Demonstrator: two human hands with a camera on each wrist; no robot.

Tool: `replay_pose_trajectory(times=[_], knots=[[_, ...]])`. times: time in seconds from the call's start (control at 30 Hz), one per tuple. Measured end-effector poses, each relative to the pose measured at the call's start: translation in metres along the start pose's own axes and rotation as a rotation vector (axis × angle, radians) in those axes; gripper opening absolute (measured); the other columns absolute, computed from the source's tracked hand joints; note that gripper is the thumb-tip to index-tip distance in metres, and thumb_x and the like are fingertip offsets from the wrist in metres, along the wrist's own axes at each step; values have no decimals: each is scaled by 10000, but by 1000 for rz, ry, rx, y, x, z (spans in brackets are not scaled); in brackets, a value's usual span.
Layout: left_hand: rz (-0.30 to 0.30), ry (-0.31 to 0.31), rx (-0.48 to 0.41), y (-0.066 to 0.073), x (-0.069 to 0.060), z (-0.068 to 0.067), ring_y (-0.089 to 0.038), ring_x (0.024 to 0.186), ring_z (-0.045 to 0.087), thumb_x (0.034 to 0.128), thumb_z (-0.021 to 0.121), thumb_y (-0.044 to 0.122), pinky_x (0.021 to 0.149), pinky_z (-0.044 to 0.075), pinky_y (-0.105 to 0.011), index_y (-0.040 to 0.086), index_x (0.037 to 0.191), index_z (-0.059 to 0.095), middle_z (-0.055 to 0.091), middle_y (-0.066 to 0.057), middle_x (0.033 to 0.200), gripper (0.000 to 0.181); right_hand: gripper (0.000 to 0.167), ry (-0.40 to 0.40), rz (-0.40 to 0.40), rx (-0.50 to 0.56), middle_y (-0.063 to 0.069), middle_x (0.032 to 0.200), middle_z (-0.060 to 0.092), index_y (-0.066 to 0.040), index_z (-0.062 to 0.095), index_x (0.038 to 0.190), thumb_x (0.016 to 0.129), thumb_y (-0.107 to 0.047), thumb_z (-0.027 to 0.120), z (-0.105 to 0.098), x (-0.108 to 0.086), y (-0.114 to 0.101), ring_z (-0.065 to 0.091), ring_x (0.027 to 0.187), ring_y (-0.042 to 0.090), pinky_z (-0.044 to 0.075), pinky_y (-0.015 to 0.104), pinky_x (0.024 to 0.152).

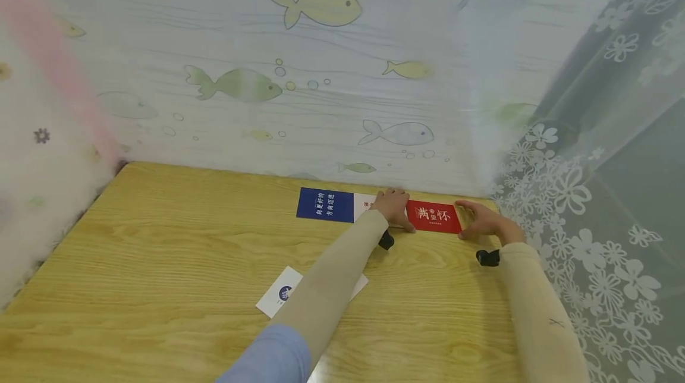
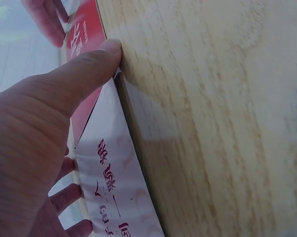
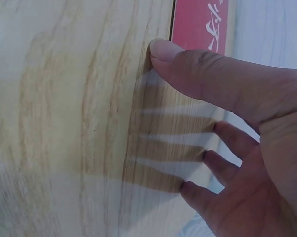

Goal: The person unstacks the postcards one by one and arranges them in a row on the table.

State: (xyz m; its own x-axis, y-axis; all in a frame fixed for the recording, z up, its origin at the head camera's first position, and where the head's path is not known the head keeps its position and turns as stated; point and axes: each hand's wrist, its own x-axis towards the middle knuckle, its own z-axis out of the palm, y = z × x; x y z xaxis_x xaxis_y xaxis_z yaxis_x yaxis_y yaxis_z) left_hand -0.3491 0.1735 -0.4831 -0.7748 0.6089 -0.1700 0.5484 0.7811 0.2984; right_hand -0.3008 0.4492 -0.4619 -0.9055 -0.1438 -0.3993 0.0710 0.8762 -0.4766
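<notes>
Left hand: palm down, arched over the join between the white card and the red card. Thumb extends across the red card to its near edge; the other fingers are spread toward the far edge of the white card. Looks loose rather than clamped.

Right hand: thumb and fingers apart, beyond the red card's right end. Thumb tip at that card's near corner; remaining fingertips spread over bare wood toward the wall. Whether those tips press down, cannot tell. Hands are separate, with the red card's lettered face between them.

Wooden table: bears a row of cards near its wall-side edge, ordered from the left blue card, white, red. Nearer the viewer, a loose card with a round dark blue emblem lies askew, partly hidden by the left forearm.
</notes>
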Motion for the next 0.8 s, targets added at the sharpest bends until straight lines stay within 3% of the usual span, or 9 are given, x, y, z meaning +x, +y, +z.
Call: replay_pose_trajectory(times=[0.13, 0.23, 0.37, 0.43, 0.53, 0.8], knots=[[32, 4, -2, -9, -4, -1, -256, 1546, 246, 826, 742, 637, 1267, 222, -480, 196, 1604, 329, 296, -14, 1670, 985, 1039, 30, -43, 21, 390, 1608, 123, 48, 192, 1589, 791, -102, 840, 6, -3, -3, 119, 1463, 596, 225, 732, 1156], [102, 44, -50, -21, -12, -5, -261, 1557, 219, 844, 737, 614, 1282, 176, -471, 181, 1618, 289, 266, -19, 1683, 994, 1044, 72, -104, 43, 414, 1589, 145, 87, 164, 1580, 801, -104, 832, 13, -6, -9, 145, 1451, 606, 249, 731, 1146], [211, 102, -97, -39, -37, -20, -280, 1566, 183, 905, 719, 526, 1292, 128, -464, 146, 1619, 281, 272, -39, 1680, 920, 970, 150, -198, 66, 393, 1607, 136, 77, 140, 1590, 888, -147, 771, 26, -20, -24, 148, 1451, 611, 259, 762, 1117], [242, 121, -66, -48, -59, -27, -293, 1565, 184, 933, 700, 494, 1290, 133, -472, 128, 1610, 299, 284, -65, 1674, 868, 910, 185, -240, 73, 370, 1621, 140, 57, 151, 1596, 934, -176, 729, 34, -31, -37, 154, 1456, 605, 262, 773, 1103], [223, 140, 23, -56, -99, -28, -305, 1558, 205, 945, 690, 480, 1283, 154, -496, 126, 1588, 358, 311, -88, 1660, 805, 814, 210, -311, 51, 334, 1621, 211, 28, 214, 1595, 974, -208, 686, 49, -49, -60, 213, 1455, 581, 295, 767, 1090], [115, 157, 194, -76, -224, 4, -335, 1513, 310, 894, 708, 559, 1248, 252, -519, 100, 1457, 543, 399, -121, 1610, 745, 788, 95, -560, 26, 181, 1615, 364, -44, 359, 1568, 902, -139, 769, 117, -72, -136, 324, 1483, 434, 344, 651, 1150]])
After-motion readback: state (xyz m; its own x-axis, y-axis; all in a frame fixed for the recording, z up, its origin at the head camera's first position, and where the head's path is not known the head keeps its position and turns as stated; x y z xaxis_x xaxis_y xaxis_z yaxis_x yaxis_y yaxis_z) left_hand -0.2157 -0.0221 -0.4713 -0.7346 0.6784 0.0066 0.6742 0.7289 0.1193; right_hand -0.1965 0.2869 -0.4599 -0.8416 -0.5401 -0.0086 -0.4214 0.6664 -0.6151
